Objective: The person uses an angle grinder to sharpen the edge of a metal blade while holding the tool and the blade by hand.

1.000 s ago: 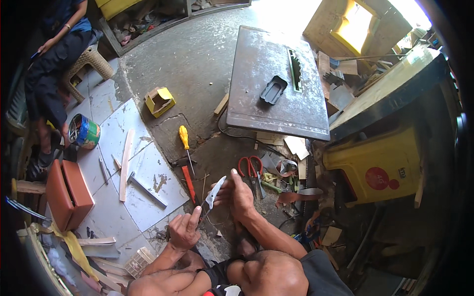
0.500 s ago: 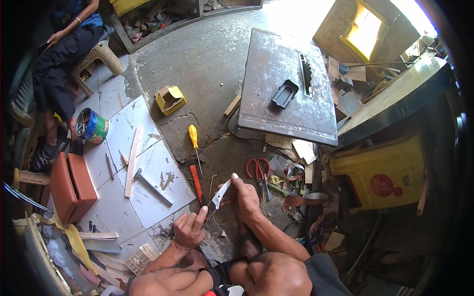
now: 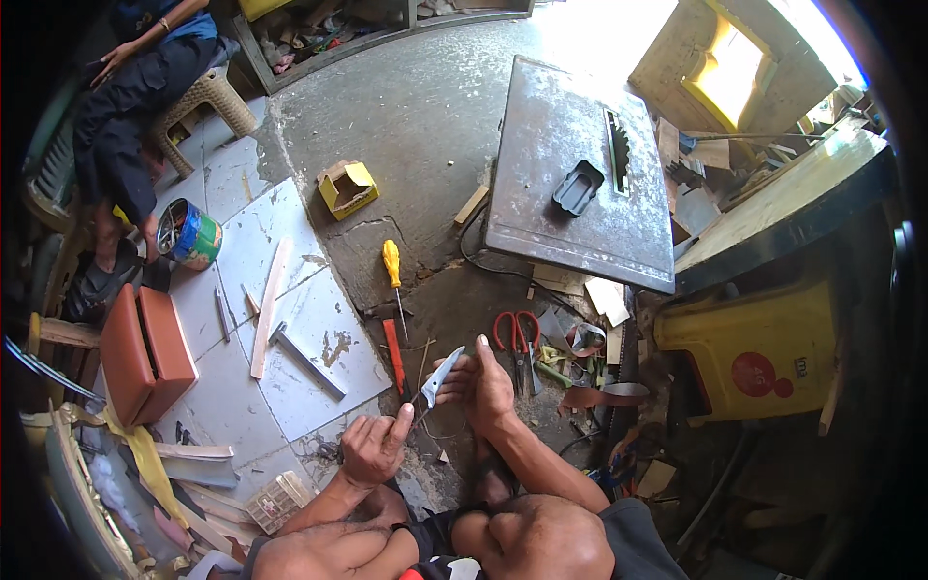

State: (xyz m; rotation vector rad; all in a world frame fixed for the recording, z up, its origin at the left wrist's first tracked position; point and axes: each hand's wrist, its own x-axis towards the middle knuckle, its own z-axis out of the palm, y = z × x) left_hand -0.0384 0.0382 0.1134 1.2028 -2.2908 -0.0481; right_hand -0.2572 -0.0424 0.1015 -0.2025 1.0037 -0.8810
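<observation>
My left hand (image 3: 375,450) is closed low in the middle, its index finger stretched along a thin dark stem. That stem runs up to a pale, pointed blade (image 3: 442,378) with small holes near its base; the handle is hidden in my fist. My right hand (image 3: 490,391) is beside the blade, thumb raised and apart, fingers extended behind the blade's edge. Whether those fingers touch it I cannot tell. Just beyond lie a red-handled hammer (image 3: 394,356), a yellow-handled screwdriver (image 3: 391,264) and red-handled scissors (image 3: 518,338).
A metal saw table (image 3: 541,126) with a toothed blade carries a black tray (image 3: 578,188). On the floor are a yellow box (image 3: 348,189), a wood strip (image 3: 271,307) and a metal bar (image 3: 307,362). A tin (image 3: 189,235) stands near a seated person (image 3: 135,106). Scraps lie right.
My right thumb has lifted off the blade's tip and the fingers have spread. The blade has tilted slightly. The whole view has shifted a little.
</observation>
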